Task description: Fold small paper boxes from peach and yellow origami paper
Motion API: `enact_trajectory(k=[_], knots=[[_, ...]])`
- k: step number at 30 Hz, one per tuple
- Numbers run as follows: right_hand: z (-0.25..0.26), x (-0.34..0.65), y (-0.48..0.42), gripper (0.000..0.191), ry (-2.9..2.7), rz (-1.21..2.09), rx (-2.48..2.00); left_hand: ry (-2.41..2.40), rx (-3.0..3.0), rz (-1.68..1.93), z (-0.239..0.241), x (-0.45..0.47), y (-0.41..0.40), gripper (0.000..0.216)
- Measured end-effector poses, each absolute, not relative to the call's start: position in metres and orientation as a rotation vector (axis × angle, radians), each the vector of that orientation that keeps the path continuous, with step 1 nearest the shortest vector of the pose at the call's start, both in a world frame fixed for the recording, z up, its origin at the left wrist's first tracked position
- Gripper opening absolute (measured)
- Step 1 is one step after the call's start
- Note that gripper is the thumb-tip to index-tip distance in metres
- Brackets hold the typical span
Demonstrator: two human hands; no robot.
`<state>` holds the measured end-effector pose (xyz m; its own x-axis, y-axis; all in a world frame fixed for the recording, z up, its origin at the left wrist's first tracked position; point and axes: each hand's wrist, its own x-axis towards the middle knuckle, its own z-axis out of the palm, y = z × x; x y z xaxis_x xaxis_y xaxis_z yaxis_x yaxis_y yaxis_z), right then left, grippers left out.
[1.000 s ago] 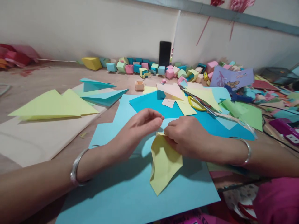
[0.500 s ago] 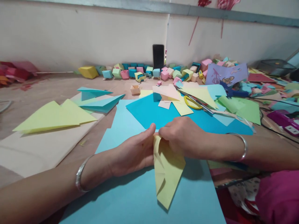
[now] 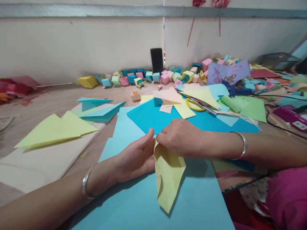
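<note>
A folded piece of yellow paper (image 3: 169,175) hangs between my hands, its pointed lower end toward me above a light blue sheet (image 3: 199,204). My right hand (image 3: 179,137) is closed over its upper part, knuckles up, fingers pinching the top edge. My left hand (image 3: 139,155) cups the paper's left side with the thumb raised; its fingers run behind the paper and are partly hidden. Beyond my hands lies a darker blue sheet (image 3: 148,115). Folded yellow paper planes (image 3: 55,129) and blue paper planes (image 3: 103,111) rest to the left.
Scissors with yellow handles (image 3: 195,105) lie on paper scraps past my right hand. Small paper boxes (image 3: 117,80) line the wall, and a phone (image 3: 157,60) stands upright among them. At right are a purple power strip (image 3: 291,116) and a black cable (image 3: 268,118).
The view has shifted slightly, so most things sit a little further left. The yellow paper's left flap has turned and shows less; both hands stay on the paper.
</note>
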<state>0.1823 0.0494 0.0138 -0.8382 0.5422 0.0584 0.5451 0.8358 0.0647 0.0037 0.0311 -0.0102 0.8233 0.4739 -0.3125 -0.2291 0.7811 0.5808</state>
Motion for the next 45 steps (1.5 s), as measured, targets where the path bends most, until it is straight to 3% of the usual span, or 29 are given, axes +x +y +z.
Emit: enact_trajectory(k=[19, 23, 27, 31, 36, 42, 45], knots=[[0.019, 0.184, 0.054, 0.012, -2.820, 0.221, -1.217, 0.452, 0.575, 0.364, -0.008, 0.003, 0.034, 0.058], [0.012, 0.188, 0.072, 0.009, -2.454, 0.470, -1.258, 0.572, 0.569, 0.451, 0.000, 0.002, 0.039, 0.057], [0.004, 0.191, 0.087, 0.019, -2.123, 0.794, -1.317, 0.783, 0.688, 0.750, -0.002, 0.002, 0.045, 0.030], [0.002, 0.189, 0.085, 0.025, -2.023, 1.038, -1.362, 0.904, 0.950, 0.871, -0.008, 0.001, 0.043, 0.036], [0.005, 0.185, 0.073, 0.014, -2.217, 0.800, -1.383, 0.915, 1.225, 0.950, -0.006, 0.000, 0.040, 0.033], [0.003, 0.188, 0.066, 0.032, -2.453, 0.492, -1.313, 0.925, 1.132, 1.009, -0.009, 0.000, 0.044, 0.047], [0.002, 0.187, 0.066, 0.018, -2.366, 0.451, -1.297, 0.950, 1.102, 1.021, -0.008, 0.001, 0.044, 0.045]])
